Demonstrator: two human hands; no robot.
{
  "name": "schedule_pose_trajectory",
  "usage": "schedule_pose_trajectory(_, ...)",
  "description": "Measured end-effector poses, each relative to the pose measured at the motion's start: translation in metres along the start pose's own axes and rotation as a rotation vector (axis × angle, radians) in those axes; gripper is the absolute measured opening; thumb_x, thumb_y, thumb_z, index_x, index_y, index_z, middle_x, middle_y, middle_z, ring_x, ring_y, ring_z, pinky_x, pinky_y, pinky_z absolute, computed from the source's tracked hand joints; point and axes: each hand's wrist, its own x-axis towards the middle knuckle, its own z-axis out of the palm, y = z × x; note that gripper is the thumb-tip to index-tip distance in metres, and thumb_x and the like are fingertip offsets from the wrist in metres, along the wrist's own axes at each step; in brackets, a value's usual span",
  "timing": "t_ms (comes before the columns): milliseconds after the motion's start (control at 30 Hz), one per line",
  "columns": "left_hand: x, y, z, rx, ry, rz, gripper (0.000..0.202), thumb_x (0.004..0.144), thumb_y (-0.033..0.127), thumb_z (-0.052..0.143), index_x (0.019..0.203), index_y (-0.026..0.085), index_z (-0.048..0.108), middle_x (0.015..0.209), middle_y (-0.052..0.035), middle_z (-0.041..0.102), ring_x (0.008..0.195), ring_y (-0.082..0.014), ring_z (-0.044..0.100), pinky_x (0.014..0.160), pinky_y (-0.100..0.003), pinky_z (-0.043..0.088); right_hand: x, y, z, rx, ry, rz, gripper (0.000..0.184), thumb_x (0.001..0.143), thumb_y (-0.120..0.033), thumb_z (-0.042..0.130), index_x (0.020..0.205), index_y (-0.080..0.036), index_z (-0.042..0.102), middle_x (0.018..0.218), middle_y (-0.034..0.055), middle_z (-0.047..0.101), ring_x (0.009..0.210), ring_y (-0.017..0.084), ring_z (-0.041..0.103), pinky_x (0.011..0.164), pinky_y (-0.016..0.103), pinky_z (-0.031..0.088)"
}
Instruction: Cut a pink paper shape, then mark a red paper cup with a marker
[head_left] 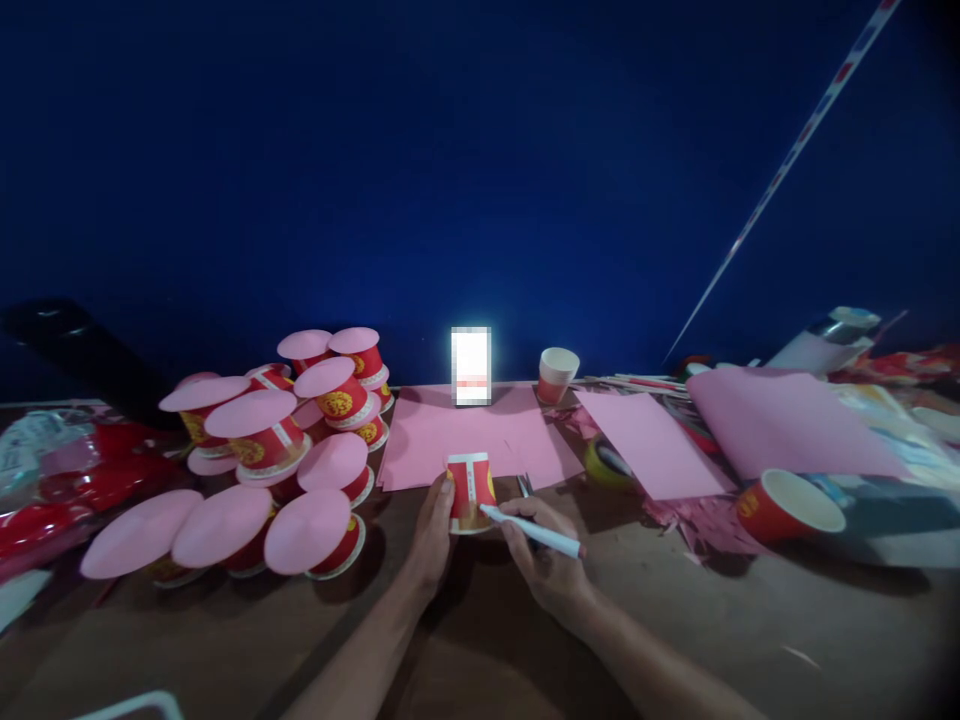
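In front of me a red paper cup [484, 487] with a white strip down its side stands upside down or is tipped, its white rim low. My left hand [433, 525] grips its left side. In my right hand [551, 560] is a white marker pen [544, 533], its tip at the lower right of the cup's side. The pen's other end points right and has a reddish tip. Just behind the right hand, a pair of scissors [524, 485] shows in part. Pink paper sheets [420, 430] lie beyond the cup.
Stacked red cups topped with pink paper discs [307, 530] crowd the left. A lit phone [471, 365] stands at the back. On the right are a white-and-red cup [559, 375], tape roll [606, 462], pink sheet [652, 445], paper scraps [701, 528] and tipped cup [791, 503].
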Motion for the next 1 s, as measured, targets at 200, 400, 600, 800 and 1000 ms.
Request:
schedule_pose_trajectory(200, -0.0008, 0.0025, 0.0008, 0.008, 0.061, 0.005, 0.043, 0.070, 0.048, 0.060, 0.097, 0.014, 0.063, 0.099, -0.0089, 0.068, 0.094, -0.0245, 0.060, 0.080, -0.033, 0.045, 0.0007, 0.0003, 0.0006, 0.008, -0.002, 0.025, 0.008, 0.080, -0.019, 0.055, 0.084, -0.017, 0.062, 0.073, 0.0043, 0.067, 0.062, 0.015, 0.063, 0.059, 0.024, 0.050)
schedule_pose_trajectory(400, 0.0008, -0.0007, -0.0012, 0.029, 0.020, 0.021, 0.042, 0.073, 0.048, 0.057, 0.096, 0.014, 0.063, 0.095, -0.0071, 0.068, 0.089, -0.0224, 0.061, 0.078, -0.032, 0.045, 0.0015, 0.0018, 0.0002, -0.002, 0.007, 0.026, 0.008, 0.080, -0.019, 0.055, 0.083, -0.017, 0.062, 0.072, 0.0046, 0.067, 0.063, 0.015, 0.063, 0.059, 0.024, 0.050)
schedule_pose_trajectory(600, -0.0006, 0.0011, -0.0001, 0.060, 0.048, 0.035, 0.044, 0.073, 0.050, 0.056, 0.097, 0.013, 0.064, 0.098, -0.0088, 0.068, 0.092, -0.0232, 0.060, 0.079, -0.032, 0.045, 0.0012, 0.0006, -0.0021, 0.001, -0.014, 0.024, 0.008, 0.080, -0.019, 0.055, 0.083, -0.017, 0.062, 0.072, 0.0043, 0.066, 0.062, 0.015, 0.062, 0.059, 0.024, 0.049)
schedule_pose_trajectory(800, -0.0018, 0.0038, 0.0006, 0.059, 0.031, 0.020, 0.041, 0.072, 0.049, 0.057, 0.095, 0.015, 0.064, 0.098, -0.0081, 0.068, 0.093, -0.0234, 0.060, 0.078, -0.032, 0.046, 0.0001, -0.0012, -0.0019, 0.055, -0.019, 0.038, 0.009, 0.081, -0.018, 0.053, 0.085, -0.017, 0.061, 0.073, 0.0032, 0.065, 0.062, 0.014, 0.061, 0.058, 0.023, 0.048)
schedule_pose_trajectory(1000, -0.0019, 0.0047, 0.0014, 0.060, 0.031, 0.024, 0.042, 0.073, 0.048, 0.056, 0.096, 0.014, 0.063, 0.094, -0.0079, 0.069, 0.094, -0.0240, 0.060, 0.078, -0.032, 0.046, 0.0013, -0.0023, -0.0034, 0.062, -0.043, 0.046, 0.010, 0.080, -0.019, 0.052, 0.084, -0.016, 0.061, 0.073, 0.0046, 0.065, 0.063, 0.015, 0.060, 0.059, 0.024, 0.048)
